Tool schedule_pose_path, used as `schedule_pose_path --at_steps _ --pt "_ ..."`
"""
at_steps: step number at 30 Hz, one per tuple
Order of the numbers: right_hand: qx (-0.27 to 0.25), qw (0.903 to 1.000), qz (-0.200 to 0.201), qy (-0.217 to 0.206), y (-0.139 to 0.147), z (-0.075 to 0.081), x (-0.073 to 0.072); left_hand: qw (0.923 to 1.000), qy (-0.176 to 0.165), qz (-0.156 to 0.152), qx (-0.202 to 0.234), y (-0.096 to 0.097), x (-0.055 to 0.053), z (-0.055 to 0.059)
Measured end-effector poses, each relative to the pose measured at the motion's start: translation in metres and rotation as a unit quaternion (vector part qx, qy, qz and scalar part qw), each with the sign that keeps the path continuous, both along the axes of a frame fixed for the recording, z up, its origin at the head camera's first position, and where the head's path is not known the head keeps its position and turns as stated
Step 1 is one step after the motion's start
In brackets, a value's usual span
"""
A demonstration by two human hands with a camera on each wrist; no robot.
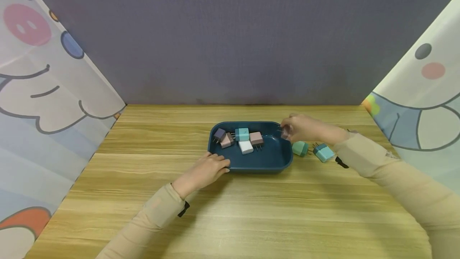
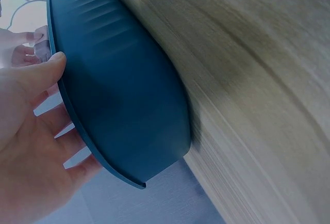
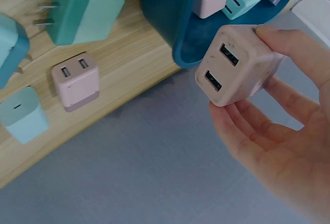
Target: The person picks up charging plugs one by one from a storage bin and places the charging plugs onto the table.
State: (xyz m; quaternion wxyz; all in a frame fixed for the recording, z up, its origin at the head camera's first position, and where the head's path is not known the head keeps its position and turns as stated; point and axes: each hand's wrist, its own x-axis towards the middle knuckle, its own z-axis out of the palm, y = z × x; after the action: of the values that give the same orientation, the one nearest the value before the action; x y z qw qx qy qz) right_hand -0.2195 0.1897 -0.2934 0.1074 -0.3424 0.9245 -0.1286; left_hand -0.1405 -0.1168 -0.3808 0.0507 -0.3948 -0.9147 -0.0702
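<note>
My right hand (image 1: 305, 126) pinches a pink charger plug (image 3: 234, 66) between thumb and fingers, over the right end of a dark blue tray (image 1: 264, 170). Two USB ports on the plug face the right wrist camera. At the tray's front left, my left hand (image 1: 205, 170) grips the rim, its thumb on the outer side and the fingers reaching over the edge. Inside the tray lie a purple plug (image 1: 219, 134), a turquoise plug (image 1: 242, 134), a white plug (image 1: 246, 147) and two pink ones, grouped toward the left and middle.
Right of the tray, a green plug (image 3: 87, 12), a blue plug (image 1: 323, 152), a pink plug (image 3: 77, 82) and a pale blue plug (image 3: 23, 115) lie on the wooden table (image 1: 233, 219). A grey wall (image 1: 233, 43) rises behind, with cartoon-printed panels at both sides.
</note>
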Motion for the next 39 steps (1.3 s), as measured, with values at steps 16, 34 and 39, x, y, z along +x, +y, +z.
schedule_pose_path --at_steps 16,34,39 --pt "-0.018 0.9990 -0.024 0.033 0.039 -0.008 0.002 0.9999 -0.006 0.006 -0.008 0.000 0.000 0.001" --pt "-0.012 0.9971 -0.075 -0.007 0.071 -0.012 0.004 1.0000 0.002 0.000 0.000 0.000 0.001 0.001" --pt "-0.017 0.9964 -0.081 -0.016 0.080 -0.015 0.004 1.0000 0.001 0.000 -0.001 0.000 0.001 0.001"
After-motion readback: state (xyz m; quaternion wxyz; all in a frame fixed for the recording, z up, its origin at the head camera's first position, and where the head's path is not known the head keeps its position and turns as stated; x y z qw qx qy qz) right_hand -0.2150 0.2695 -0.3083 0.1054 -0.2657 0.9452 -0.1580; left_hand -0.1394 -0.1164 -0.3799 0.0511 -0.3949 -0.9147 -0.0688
